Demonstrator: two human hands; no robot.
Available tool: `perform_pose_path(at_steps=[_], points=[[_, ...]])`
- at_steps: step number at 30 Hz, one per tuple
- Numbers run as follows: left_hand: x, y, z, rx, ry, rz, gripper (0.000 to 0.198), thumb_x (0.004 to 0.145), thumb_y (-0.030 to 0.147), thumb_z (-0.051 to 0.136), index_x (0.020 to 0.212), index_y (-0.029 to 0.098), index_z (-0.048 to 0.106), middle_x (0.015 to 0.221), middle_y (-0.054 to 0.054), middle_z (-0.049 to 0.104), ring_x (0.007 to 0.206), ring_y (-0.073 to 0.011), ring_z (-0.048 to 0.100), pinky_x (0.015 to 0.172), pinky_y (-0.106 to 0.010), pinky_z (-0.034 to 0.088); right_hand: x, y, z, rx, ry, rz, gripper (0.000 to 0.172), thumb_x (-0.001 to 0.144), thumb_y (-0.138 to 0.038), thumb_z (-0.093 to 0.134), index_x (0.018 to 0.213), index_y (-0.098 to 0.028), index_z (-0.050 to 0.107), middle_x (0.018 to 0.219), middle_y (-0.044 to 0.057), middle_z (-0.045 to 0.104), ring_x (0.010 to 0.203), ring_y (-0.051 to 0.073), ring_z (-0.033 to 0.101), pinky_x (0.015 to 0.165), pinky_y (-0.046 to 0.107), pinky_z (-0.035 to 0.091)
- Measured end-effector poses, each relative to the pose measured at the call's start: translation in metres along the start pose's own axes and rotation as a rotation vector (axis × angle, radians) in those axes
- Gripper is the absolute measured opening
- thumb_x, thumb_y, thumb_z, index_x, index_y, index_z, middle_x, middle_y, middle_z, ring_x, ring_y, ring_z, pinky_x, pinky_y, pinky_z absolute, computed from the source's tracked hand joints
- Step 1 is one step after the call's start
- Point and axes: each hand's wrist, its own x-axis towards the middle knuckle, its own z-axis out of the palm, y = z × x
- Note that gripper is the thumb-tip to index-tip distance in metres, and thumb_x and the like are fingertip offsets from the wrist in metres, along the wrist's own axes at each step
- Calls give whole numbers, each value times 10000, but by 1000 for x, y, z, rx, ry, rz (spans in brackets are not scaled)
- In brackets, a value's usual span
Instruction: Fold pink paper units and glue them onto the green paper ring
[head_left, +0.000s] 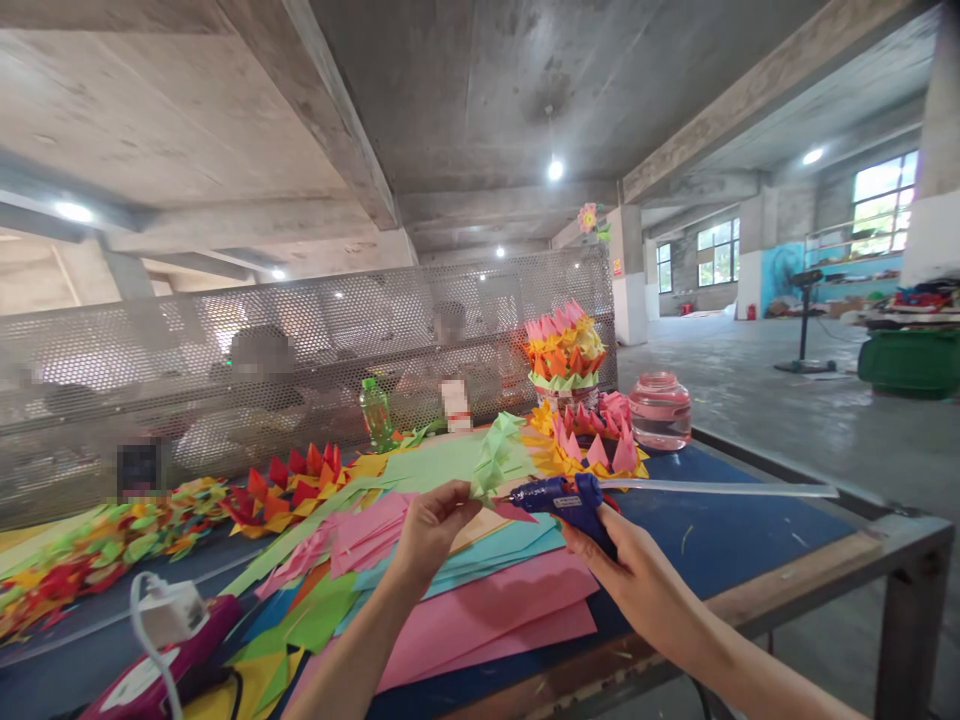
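Pinching the pale green folded-paper chain between thumb and fingertips, the left hand holds it above the near pink paper sheets. The nozzle of the blue plastic glue gun sits just right of it, right hand wrapped round the grip. Its clear glue stick juts right. The gun's white label is too small to read.

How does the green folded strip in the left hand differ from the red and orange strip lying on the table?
The green folded strip is plain pale green; the red and orange strip mixes colours. The left hand holds the green folded strip up off the table, the glue gun in the right hand close to its lower end; the red and orange strip lies flat, untouched. Both are chains of pointed paper folds.
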Motion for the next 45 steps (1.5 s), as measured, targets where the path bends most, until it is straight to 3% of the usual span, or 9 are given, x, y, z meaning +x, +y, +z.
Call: perform_pose_path(at_steps=[22, 27, 30, 33, 40, 42, 45], points=[[-2, 9, 5, 2, -34, 3, 344, 659, 448, 847, 799, 141, 780, 793, -67, 753, 779, -229, 677, 751, -290, 529, 3, -4, 5, 7, 22, -4, 322, 957, -479, 546, 1072, -196, 646, 1000, 78, 740, 912, 256, 679, 795, 302, 512], [-2, 8, 4, -5, -3, -21, 342, 624, 416, 866, 810, 140, 788, 806, -74, 766, 800, -251, 689, 749, -308, 541, -1, -1, -3, 37, 29, 2, 335, 955, -486, 531, 1053, -194, 662, 951, 61, 742, 899, 240, 678, 806, 292, 531], [-1, 6, 3, -20, 22, -43, 330, 613, 386, 876, 821, 144, 794, 832, -77, 775, 815, -254, 692, 758, -309, 541, -3, 5, -22, 47, 49, 67, 376, 910, -535, 572, 987, -184, 682, 804, 44, 710, 758, 213, 667, 691, 272, 545], [0, 1, 1, -54, 52, -73, 339, 617, 372, 879, 855, 143, 799, 862, -82, 782, 812, -240, 693, 771, -302, 536, -4, 18, -58, 58, 102, 288, 472, 803, -641, 626, 909, -184, 677, 580, -36, 544, 412, 116, 472, 384, 231, 420], [3, -3, -4, -222, 114, -165, 382, 600, 372, 902, 897, 154, 802, 912, -77, 787, 801, -193, 696, 762, -259, 520, -2, 45, -169, -115, 144, 490, 472, 678, -632, 738, 728, -163, 721, 537, -2, 552, 419, 144, 523, 376, 259, 451], [3, 0, -4, -268, 109, -197, 384, 585, 364, 915, 884, 151, 804, 904, -77, 788, 806, -189, 697, 764, -252, 522, -3, 50, -188, -163, 143, 516, 438, 636, -593, 777, 726, -165, 748, 511, 1, 557, 422, 157, 532, 392, 274, 466], [3, 2, -4, -326, 109, -229, 392, 564, 358, 932, 870, 149, 803, 891, -68, 786, 792, -167, 691, 758, -230, 520, -1, 59, -198, -214, 173, 487, 378, 592, -547, 800, 677, -181, 760, 457, -9, 539, 404, 154, 504, 390, 271, 422]])
